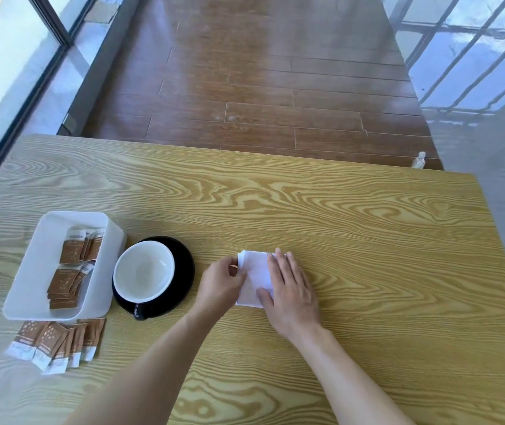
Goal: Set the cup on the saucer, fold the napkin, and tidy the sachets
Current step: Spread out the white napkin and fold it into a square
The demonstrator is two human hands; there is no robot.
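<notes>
A black cup (143, 273) with a white inside stands on a black saucer (184, 271) left of centre, its handle toward me. To its right a white napkin (256, 273) lies folded small on the wooden table (367, 240). My left hand (222, 283) pinches the napkin's left edge. My right hand (291, 289) lies flat on its right half, fingers spread. Several brown sachets (67, 271) lie in a white tray (30, 265) at the left. More brown sachets (58, 342) are fanned out on the table in front of the tray.
The table's far edge runs across the middle of the view, with dark wooden floor (245, 87) beyond. A small clear bottle (419, 161) stands on the floor by the far right corner. Glass walls flank both sides.
</notes>
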